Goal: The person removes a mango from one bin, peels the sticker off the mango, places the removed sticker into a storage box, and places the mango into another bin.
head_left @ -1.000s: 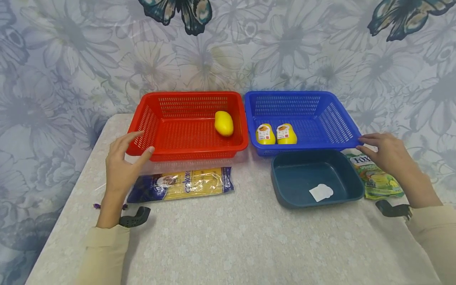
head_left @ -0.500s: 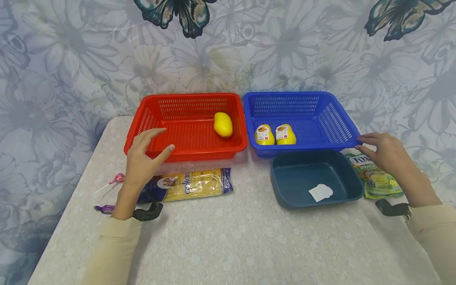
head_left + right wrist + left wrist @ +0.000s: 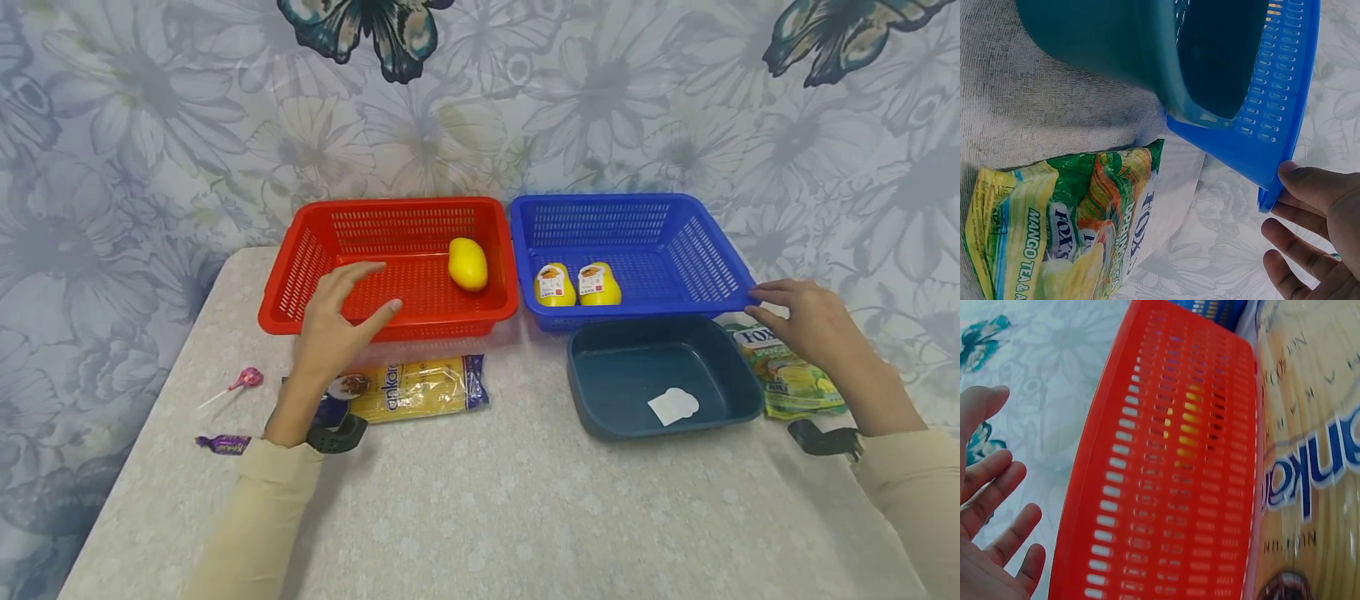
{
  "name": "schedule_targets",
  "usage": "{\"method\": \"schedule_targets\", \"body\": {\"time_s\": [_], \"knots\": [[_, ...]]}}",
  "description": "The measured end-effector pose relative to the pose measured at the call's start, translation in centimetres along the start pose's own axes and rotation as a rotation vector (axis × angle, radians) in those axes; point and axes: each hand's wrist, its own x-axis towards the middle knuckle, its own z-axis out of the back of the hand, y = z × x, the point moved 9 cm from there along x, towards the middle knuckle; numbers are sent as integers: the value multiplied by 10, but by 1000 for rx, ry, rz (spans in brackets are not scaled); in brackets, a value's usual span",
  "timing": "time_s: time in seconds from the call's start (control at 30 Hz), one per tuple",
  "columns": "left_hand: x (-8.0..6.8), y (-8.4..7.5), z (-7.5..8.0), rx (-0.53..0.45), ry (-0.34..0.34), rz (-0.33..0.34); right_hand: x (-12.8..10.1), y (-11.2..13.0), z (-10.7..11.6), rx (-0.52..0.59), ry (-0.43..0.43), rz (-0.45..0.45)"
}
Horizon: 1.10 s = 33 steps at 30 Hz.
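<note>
My left hand (image 3: 337, 325), fingers spread and holding nothing, hovers over the front left of the red basket (image 3: 442, 320). A yellow mango (image 3: 468, 265) lies in that basket's right part. In the left wrist view the fingers (image 3: 1019, 528) stand apart from the basket's rim. My right hand (image 3: 806, 329) pinches the front right corner of the blue basket (image 3: 600, 221); the right wrist view shows the thumb on its rim (image 3: 1294, 119). Two yellow mango-like fruits (image 3: 555, 287) with white labels sit at the front left inside the blue basket.
A spaghetti packet (image 3: 427, 387) lies before the red basket. A teal tub (image 3: 622, 375) with a white paper piece (image 3: 673, 406) stands before the blue one. At right is a Foxs candy bag (image 3: 802, 383); at left, a lollipop (image 3: 250, 377) and purple-wrapped candy (image 3: 228, 444).
My left hand has moved right along the red basket's front, uncovering the lollipop and the purple candy. My right hand stays at the blue basket's corner. The baskets have not visibly moved on the table.
</note>
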Motion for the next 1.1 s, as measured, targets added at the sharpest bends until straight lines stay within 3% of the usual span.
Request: {"method": "schedule_targets", "body": {"time_s": [0.5,1.1], "knots": [[14,-17,-26,-35,86,11,-1,-3,-1,6,11,-23],[28,-38,-52,-76,130,-47,-2,1,1,10,-26,7]]}}
